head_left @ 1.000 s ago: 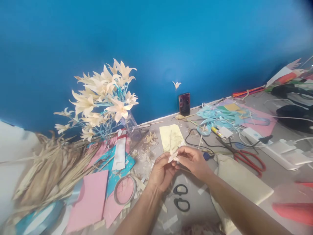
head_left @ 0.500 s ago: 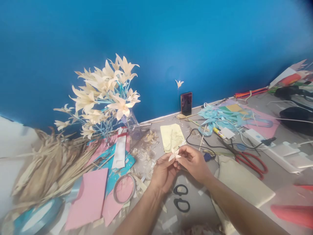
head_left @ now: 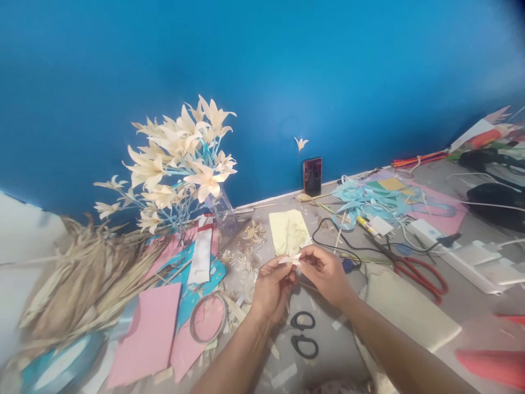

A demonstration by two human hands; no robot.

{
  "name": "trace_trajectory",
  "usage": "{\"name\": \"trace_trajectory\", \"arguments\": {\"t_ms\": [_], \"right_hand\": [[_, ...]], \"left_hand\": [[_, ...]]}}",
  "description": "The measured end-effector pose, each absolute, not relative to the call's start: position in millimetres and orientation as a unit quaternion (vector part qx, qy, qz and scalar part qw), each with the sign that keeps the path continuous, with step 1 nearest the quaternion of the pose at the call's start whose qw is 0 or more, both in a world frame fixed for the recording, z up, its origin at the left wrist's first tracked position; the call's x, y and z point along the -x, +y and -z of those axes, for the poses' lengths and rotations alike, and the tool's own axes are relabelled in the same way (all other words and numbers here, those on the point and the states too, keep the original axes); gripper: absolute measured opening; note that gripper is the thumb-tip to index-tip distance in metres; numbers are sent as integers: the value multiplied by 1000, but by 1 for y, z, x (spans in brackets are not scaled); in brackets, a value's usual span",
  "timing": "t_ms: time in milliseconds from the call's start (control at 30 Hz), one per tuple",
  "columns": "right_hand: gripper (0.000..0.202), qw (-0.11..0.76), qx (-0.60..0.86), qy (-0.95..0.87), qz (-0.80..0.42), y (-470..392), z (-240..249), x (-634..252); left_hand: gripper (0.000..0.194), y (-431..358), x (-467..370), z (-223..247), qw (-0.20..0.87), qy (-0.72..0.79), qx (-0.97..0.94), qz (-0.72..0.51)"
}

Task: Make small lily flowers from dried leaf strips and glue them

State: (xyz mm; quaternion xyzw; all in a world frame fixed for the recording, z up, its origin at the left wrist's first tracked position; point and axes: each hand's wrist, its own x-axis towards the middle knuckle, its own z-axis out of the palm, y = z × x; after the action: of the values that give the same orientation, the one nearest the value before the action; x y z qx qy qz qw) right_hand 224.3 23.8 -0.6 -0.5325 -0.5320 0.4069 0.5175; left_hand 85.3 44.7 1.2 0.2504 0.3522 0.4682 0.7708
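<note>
A small cream flower (head_left: 292,259) is pinched between both hands, just in front of a pale yellow paper (head_left: 289,231). My left hand (head_left: 273,287) grips its left side between thumb and fingers. On the other side, my right hand (head_left: 325,272) holds the petals with its thumb and index finger. The flower is tipped, so its petals appear edge-on. Below the hands lie black scissor handles (head_left: 304,335). A bunch of cream flowers (head_left: 176,156) on blue stems stands in a clear container (head_left: 222,210) at the left.
Dried husks (head_left: 82,279), pink sheets (head_left: 145,334) and a tape roll (head_left: 208,318) lie left. A phone (head_left: 312,177) leans on the blue wall. Blue ribbons (head_left: 365,198), red-handled scissors (head_left: 422,273), a folded cloth (head_left: 410,306) and a power strip (head_left: 459,254) are at the right.
The small flower has tilted in my fingers, from petals spread toward the camera to a flatter, edge-on look. Both hands stay closed on it, nearly in place. The view has shifted slightly.
</note>
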Motion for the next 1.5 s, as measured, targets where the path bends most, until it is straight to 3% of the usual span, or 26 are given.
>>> {"name": "trace_trajectory", "arguments": {"t_ms": [567,800,1033,1500], "right_hand": [[8,516,538,-538,-393,21,-6,-224],[7,537,458,-505,-498,19,-7,-220],[5,547,445,-482,-520,19,-9,-220],[21,511,454,-466,-561,20,-7,-229]], "left_hand": [[18,46,-84,6,785,341,-253,-451],[8,50,-77,4,832,303,-223,-407],[9,51,-76,5,847,296,-203,-391],[13,50,-79,6,840,292,-191,-416]]}}
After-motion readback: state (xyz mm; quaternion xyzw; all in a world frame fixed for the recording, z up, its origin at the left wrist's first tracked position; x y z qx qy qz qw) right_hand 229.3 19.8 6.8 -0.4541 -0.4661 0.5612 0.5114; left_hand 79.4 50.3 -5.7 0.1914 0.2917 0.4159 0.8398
